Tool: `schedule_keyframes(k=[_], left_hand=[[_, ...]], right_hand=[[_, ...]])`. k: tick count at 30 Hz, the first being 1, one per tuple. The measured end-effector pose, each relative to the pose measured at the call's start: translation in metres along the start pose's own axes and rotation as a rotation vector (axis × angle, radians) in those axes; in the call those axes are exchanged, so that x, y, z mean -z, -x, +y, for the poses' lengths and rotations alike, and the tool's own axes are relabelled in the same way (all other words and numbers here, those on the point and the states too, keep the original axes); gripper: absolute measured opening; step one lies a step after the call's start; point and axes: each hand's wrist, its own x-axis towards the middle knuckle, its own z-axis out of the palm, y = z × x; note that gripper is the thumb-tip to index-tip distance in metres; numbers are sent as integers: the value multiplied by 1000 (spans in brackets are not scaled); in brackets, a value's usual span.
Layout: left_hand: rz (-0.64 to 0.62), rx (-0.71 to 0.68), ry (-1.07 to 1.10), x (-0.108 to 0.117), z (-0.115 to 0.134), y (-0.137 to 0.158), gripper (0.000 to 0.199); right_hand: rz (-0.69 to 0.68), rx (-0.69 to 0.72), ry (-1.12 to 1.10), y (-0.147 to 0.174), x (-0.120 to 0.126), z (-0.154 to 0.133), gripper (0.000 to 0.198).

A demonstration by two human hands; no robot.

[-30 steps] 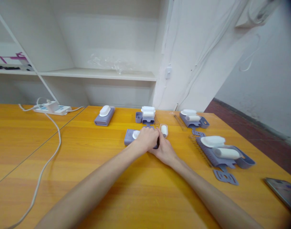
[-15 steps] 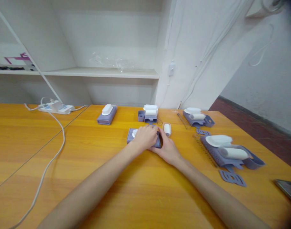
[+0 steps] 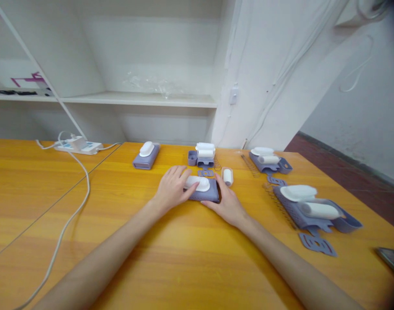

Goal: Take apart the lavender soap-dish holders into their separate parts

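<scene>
A flat purple-grey plastic case (image 3: pixel 203 196) lies on the wooden table, with a white oval piece (image 3: pixel 201 184) on top. My left hand (image 3: pixel 171 187) curls about the left end of this case, its thumb resting on the white oval piece. At the right end, my right hand (image 3: pixel 228 202) holds the case between its thumb below and fingers above. Just behind the case lies a flat purple slotted plate (image 3: pixel 205 173). A white roller in a clear cover (image 3: pixel 227 176) sits by my right fingertips. The left end of the case is hidden by my left hand.
A similar case (image 3: pixel 146 161) with a white oval top stands back left. Other part sets lie at the back (image 3: pixel 205 160), back right (image 3: pixel 264 161) and right (image 3: pixel 300 211), with wire coils. A power strip (image 3: pixel 83 147) trails a cable (image 3: pixel 83 206) on the left.
My left hand has moved left from the right end of the case to its left end, uncovering the white oval piece and the slotted plate. The right hand keeps its hold.
</scene>
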Motion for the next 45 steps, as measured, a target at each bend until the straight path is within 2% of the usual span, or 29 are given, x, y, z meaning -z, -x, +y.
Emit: schedule_keyframes(k=[2, 5, 8, 10, 19, 45], left_hand=[[2, 50, 31, -3, -13, 8, 43], [-64, 72, 104, -8, -25, 15, 59], [-154, 67, 173, -12, -28, 17, 75], [-180, 80, 202, -13, -27, 17, 79], [-194, 66, 246, -11, -25, 17, 67], [-190, 66, 253, -10, -24, 16, 64]], right_hand=[[-9, -4, 0, 0, 1, -1, 94], [-4, -5, 5, 1, 1, -1, 94], [26, 4, 2, 1, 0, 0, 93], [43, 28, 6, 1, 0, 2, 90], [15, 96, 43, 2, -1, 7, 77], [-3, 152, 106, 3, 0, 6, 81]])
